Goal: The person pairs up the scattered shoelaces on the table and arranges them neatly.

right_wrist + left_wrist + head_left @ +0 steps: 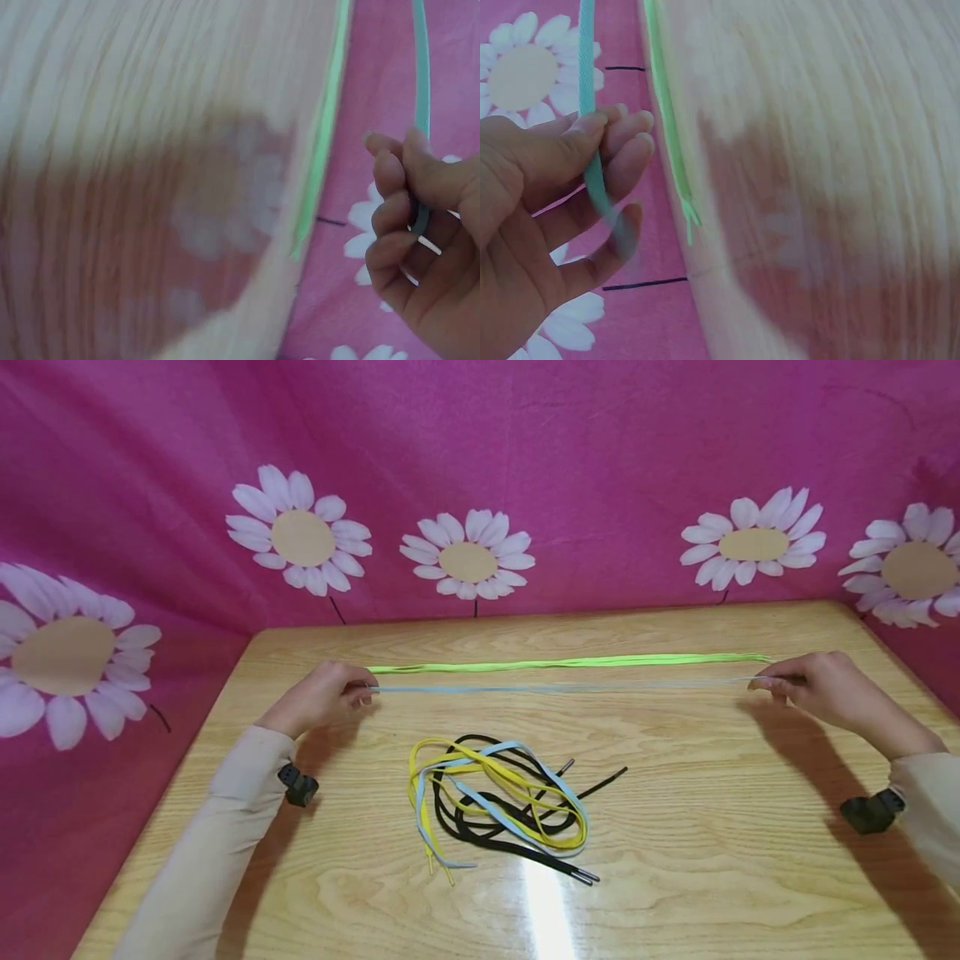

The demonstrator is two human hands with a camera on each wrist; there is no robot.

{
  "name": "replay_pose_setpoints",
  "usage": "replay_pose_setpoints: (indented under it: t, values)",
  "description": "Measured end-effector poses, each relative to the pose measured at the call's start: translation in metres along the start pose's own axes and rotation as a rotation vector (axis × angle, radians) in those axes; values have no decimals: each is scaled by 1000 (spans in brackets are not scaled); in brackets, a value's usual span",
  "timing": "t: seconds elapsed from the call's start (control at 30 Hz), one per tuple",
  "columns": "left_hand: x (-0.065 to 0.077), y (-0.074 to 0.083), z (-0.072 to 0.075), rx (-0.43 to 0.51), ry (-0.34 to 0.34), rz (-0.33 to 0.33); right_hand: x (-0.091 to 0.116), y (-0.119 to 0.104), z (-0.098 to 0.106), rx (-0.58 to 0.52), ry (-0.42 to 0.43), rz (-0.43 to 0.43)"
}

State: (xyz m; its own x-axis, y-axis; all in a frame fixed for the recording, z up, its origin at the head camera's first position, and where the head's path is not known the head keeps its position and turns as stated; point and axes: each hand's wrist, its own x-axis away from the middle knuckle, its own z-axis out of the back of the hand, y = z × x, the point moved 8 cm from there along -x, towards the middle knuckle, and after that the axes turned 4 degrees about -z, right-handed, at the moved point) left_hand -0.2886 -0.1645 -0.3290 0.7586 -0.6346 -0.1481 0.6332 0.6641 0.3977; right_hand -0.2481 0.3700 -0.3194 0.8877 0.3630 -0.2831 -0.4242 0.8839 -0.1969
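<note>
Head view: a pale blue lace [465, 689] is stretched nearly straight between the left grip [330, 695] and the right grip [825, 689], its long axis turned side to side across the counter [712, 868]. Neither hand can be called nearer, since one end of the lace is held by each. It is pinched between thumb and fingers on both sides, with no gap seen at the thumbs; in the left wrist view a short, blurred tail is shown past the pinch, and in the right wrist view the end is half covered by curled fingers. Just beyond it, a flat strand of green laces [570, 662] is laid almost parallel, near the far edge. The held lace appears to be raised off the wood, though how high cannot be told. On the near side, the middle of the counter is occupied by a tangle of yellow, black and blue laces [489, 804], apart from both hands. The counter is backed by pink cloth [600, 443] printed with white daisies [467, 562].
</note>
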Motion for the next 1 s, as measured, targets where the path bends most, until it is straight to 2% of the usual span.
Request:
replay_pose_setpoints:
  t: [0.2, 0.37, 0.57, 0.73, 1.0]
  values:
    - [-4, -12, -3, 8, 31, 45, -4, 18, -11, 7, -33, -24]
    - [-7, -20, -7, -17, 51, 69, -7, 34, -21, 6, -88, -128]
    - [-8, -29, -13, -20, 40, 107, -10, 41, -24, 24, -69, -172]
    - [-6, -35, -15, -23, 33, 148, -11, 49, -26, 22, -86, -247]
    - [-5, -38, -17, -27, 26, 144, -12, 59, -30, 43, -115, -303]
